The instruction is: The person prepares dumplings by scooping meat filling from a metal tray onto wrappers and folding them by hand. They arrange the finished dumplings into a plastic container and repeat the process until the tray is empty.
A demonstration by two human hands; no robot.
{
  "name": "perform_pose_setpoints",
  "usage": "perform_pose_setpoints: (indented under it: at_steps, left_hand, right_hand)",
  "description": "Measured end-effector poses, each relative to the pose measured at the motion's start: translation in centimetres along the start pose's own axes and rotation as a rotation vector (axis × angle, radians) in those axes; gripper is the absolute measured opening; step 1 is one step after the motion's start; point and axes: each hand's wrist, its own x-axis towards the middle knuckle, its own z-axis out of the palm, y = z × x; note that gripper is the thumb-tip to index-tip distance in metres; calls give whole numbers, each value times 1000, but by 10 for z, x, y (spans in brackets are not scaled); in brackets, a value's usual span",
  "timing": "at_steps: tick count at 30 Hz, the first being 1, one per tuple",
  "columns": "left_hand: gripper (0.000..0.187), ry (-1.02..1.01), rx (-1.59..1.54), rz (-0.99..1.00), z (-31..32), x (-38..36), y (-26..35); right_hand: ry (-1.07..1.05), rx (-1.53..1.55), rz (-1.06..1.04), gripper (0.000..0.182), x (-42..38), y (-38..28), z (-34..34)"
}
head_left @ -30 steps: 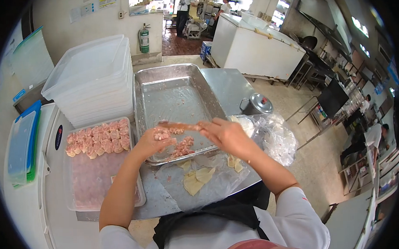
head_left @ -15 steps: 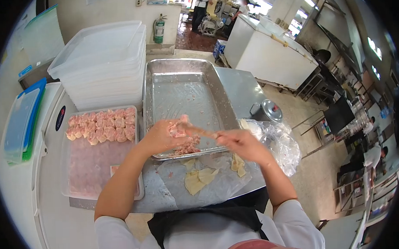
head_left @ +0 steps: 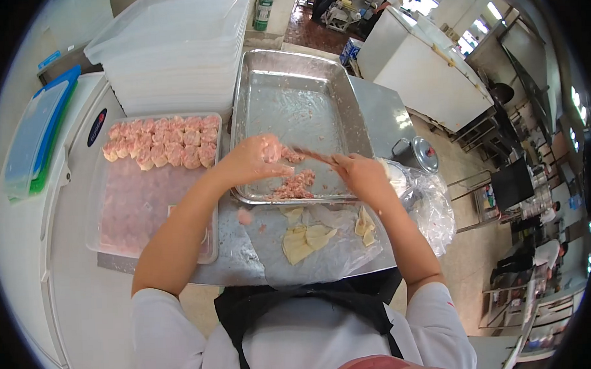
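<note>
My left hand (head_left: 254, 161) is closed around a meat dumpling (head_left: 270, 146) above the near left part of the metal tray (head_left: 244, 98). In my right hand (head_left: 360, 172) is a thin wooden spatula (head_left: 315, 156), its tip close to the dumpling with some meat on it. Ground meat (head_left: 295, 186) lies at the tray's near edge, below my hands. Pale wrappers (head_left: 305, 241) rest on plastic in front of the tray. Rows of filled dumplings (head_left: 160, 142) sit in a clear plastic container (head_left: 211, 243) at the left.
Stacked white containers (head_left: 168, 78) stand behind the dumplings. To the right are a lidded metal pot (head_left: 419, 155) and a clear plastic bag (head_left: 430, 209). A white freezer (head_left: 422, 69) stands beyond the table. Other people are in the far background.
The view has tipped downward, so the table and tray appear higher. The spatula has moved slightly back from my left hand, and more of the ground meat shows.
</note>
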Motion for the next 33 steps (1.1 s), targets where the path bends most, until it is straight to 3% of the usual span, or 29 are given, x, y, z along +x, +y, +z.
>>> perform_pose_setpoints:
  at_steps: [1, 2, 3, 5, 7, 8, 9, 11, 15, 16, 18, 20, 22, 24, 25, 26, 28, 30, 31, 33]
  left_hand:
    - [25, -4, -7, -9, -2, -4, 15]
    - [25, -5, -153, -71, -7, -7, 31]
    - [26, 17, -298, -124, -12, -6, 39]
    - [28, -5, -274, -122, -14, -4, 35]
    - [32, -38, -241, -122, -13, 1, 27]
    - [29, 16, -146, 39, -7, 4, 16]
    - [27, 67, -50, 199, -4, 4, 10]
    - [27, 35, -24, 110, -9, -2, 25]
    - [31, -37, 122, -119, -17, -7, 27]
    - [31, -37, 129, -135, -16, -6, 21]
    - [36, 28, 102, 88, -8, -2, 5]
    - [38, 14, 83, -21, -4, -4, 10]
    - [39, 11, 63, -126, -8, -6, 8]
    - [40, -46, 137, -168, -15, -7, 2]
    - [40, -46, 148, -193, -21, -11, 10]
    - [41, 35, 183, -201, -28, -14, 20]
    - [42, 115, 235, -222, -43, -16, 25]
    - [45, 327, 47, -124, -65, -21, 19]
    - [45, 322, 63, -141, -75, -28, 21]
    - [39, 595, 365, -52, -100, -47, 24]
  right_hand:
    - [-237, -186, 151, 28, -2, 8, -2]
    - [-237, -177, 157, 28, -11, 14, -4]
    - [-166, -29, 184, 27, -15, 21, -12]
    - [-117, 117, 204, 26, -18, 15, -32]
    - [-70, 539, 449, 25, -19, -10, -71]
    - [-76, 543, 446, 25, -20, -18, -73]
    - [-13, 581, 256, 26, -20, -30, -70]
    - [97, 474, -118, 27, -17, -37, -39]
    - [13, 364, -7, 25, -5, -26, -59]
    - [9, 380, -14, 25, -5, -30, -63]
    - [106, 526, 66, 24, -4, -39, -58]
    - [87, 552, -19, 25, -2, -41, -33]
    - [-68, 561, 64, 26, 2, -34, -13]
    - [-31, 641, 6, 29, 7, -11, 5]
    - [5, 667, 139, 29, 7, 0, 17]
    - [43, 689, 276, 29, 6, 11, 28]
    - [23, 649, 278, 29, 6, 20, 33]
    - [-4, 613, 283, 29, 3, 23, 38]
    - [-12, 601, 272, 29, 2, 23, 39]
    - [-24, 591, 261, 28, 3, 20, 33]
